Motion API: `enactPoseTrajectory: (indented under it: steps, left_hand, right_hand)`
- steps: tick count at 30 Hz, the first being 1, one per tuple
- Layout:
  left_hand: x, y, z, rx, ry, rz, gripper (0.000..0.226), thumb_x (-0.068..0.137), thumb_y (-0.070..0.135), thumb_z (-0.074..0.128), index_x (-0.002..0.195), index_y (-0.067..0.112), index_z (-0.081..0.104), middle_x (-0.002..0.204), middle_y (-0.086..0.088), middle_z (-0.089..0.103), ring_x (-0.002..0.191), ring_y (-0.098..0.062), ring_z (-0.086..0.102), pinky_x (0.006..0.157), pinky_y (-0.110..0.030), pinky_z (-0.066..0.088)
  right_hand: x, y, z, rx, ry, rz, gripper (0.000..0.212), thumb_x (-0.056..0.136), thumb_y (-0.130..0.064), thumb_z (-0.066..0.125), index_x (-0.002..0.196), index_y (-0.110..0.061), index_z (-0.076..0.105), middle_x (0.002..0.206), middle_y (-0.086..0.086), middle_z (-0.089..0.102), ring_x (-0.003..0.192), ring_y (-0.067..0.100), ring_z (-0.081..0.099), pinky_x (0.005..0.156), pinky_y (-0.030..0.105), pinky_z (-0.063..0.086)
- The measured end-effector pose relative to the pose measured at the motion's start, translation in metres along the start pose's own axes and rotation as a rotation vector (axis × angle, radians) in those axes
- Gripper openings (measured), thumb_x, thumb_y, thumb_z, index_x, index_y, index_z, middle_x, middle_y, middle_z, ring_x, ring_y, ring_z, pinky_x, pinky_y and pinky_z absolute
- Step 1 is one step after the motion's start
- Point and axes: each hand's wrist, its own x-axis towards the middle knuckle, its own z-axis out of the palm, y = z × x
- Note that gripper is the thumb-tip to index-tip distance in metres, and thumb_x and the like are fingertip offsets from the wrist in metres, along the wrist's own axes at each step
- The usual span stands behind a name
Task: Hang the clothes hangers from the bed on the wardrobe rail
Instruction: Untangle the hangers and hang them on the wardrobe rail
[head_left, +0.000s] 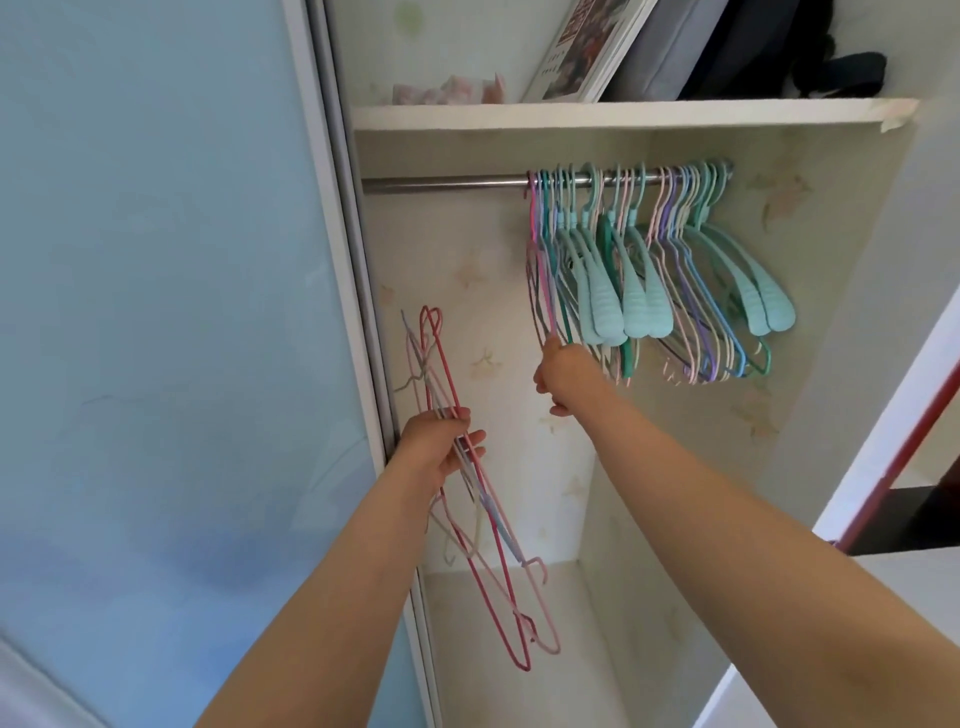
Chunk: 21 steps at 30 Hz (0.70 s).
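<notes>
Head view: left hand (441, 441) grips a bundle of wire hangers (467, 493), long axis near-vertical, low and left of the rail (441, 183), while the nearer right hand (563, 374) pinches the leftmost hung hanger (540, 270).

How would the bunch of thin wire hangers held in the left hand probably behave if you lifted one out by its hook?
The wire hangers look thin, so each is probably light and slightly springy. Their hooks and frames cross in the left hand, so one would likely snag and drag others along. Their coating looks smooth, so they may slide against each other.
</notes>
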Motion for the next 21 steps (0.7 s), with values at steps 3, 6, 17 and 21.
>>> enactPoseTrajectory:
  steps: [3,6,17,21]
  left_hand:
    - [-0.001,-0.008,-0.002,0.016,-0.012,0.014,0.010,0.093,0.000,0.058,0.086,0.008,0.059,0.084,-0.006,0.063,0.071,-0.017,0.067,0.061,-0.026,0.058]
    - [-0.001,-0.016,-0.001,-0.006,-0.015,0.027,0.006,0.091,0.000,0.061,0.089,0.006,0.061,0.082,-0.007,0.065,0.063,-0.012,0.069,0.055,-0.023,0.057]
    - [-0.007,-0.027,0.004,-0.054,-0.044,0.011,0.009,0.093,0.000,0.057,0.088,0.006,0.061,0.083,-0.009,0.065,0.065,-0.014,0.069,0.053,-0.025,0.056]
    - [-0.008,-0.033,-0.001,-0.029,-0.037,-0.006,0.013,0.096,0.000,0.052,0.088,0.008,0.058,0.081,-0.006,0.063,0.076,-0.018,0.066,0.061,-0.030,0.056]
  right_hand:
    - [-0.018,0.019,0.003,0.114,0.064,-0.022,0.045,0.101,-0.040,0.031,0.130,-0.007,0.041,0.109,0.015,0.063,0.061,0.024,0.059,0.055,0.038,0.058]
    - [-0.050,0.058,0.017,0.089,0.229,-0.242,0.054,0.098,-0.043,0.039,0.144,-0.028,0.015,0.114,0.003,0.059,0.082,0.030,0.065,0.073,0.049,0.057]
    - [-0.103,0.164,0.014,0.296,-0.610,0.386,0.067,0.068,-0.075,0.051,0.096,-0.015,0.062,0.085,0.004,0.053,0.069,0.016,0.053,0.072,0.029,0.050]
    - [-0.103,0.168,0.009,0.214,-0.436,0.316,0.079,0.073,-0.068,0.063,0.130,-0.014,0.053,0.093,-0.003,0.052,0.063,0.011,0.039,0.058,0.022,0.035]
